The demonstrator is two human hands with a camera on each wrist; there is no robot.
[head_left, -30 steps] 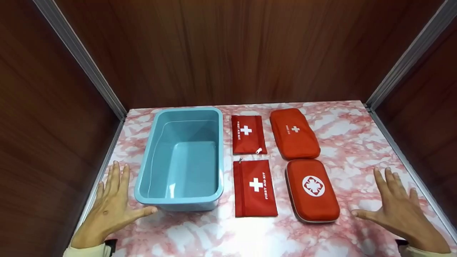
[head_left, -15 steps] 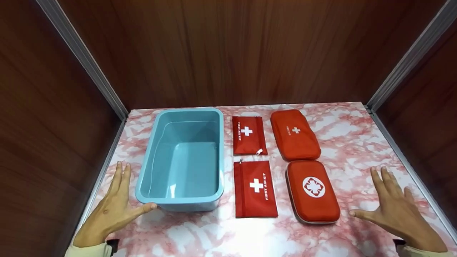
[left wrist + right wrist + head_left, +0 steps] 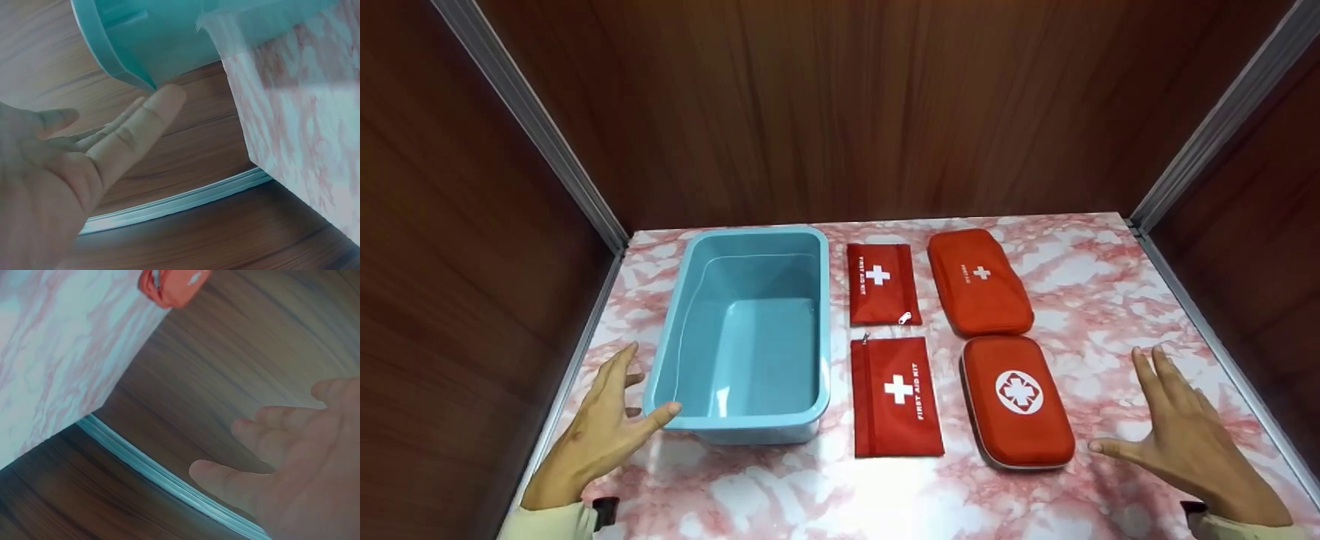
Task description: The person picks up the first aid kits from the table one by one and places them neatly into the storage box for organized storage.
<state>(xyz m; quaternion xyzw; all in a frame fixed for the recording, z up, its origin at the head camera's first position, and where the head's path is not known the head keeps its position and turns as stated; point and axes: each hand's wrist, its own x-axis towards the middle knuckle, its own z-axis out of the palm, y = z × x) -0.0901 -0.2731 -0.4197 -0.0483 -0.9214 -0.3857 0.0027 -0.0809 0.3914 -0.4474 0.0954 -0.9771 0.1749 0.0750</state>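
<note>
My left hand (image 3: 592, 435) is at the near left corner of a blue plastic basin (image 3: 823, 352), its thumb tip overlapping the rim in the head view. The fingers are spread and slightly bent, holding nothing. Over at the right my right hand (image 3: 1189, 435) has its fingers spread, with the thumb pointing toward a hard red first aid case (image 3: 1024, 435). Behind that case lies a softer red first aid case (image 3: 982, 292). Between basin and cases are two flat zippered first aid pouches, a smaller far pouch (image 3: 877, 300) and a larger near pouch (image 3: 896, 427).
The pink and white marbled table (image 3: 780, 487) is enclosed by a dark wood back panel (image 3: 840, 112) and side panels. Metal strips run along both sides, including a right rail (image 3: 1222, 352). The left wrist view also shows the basin (image 3: 157, 39).
The left hand's fingers have bent and its thumb has risen toward the basin's rim. My right hand has shifted slightly left. The basin, cases and pouches stay in place.
</note>
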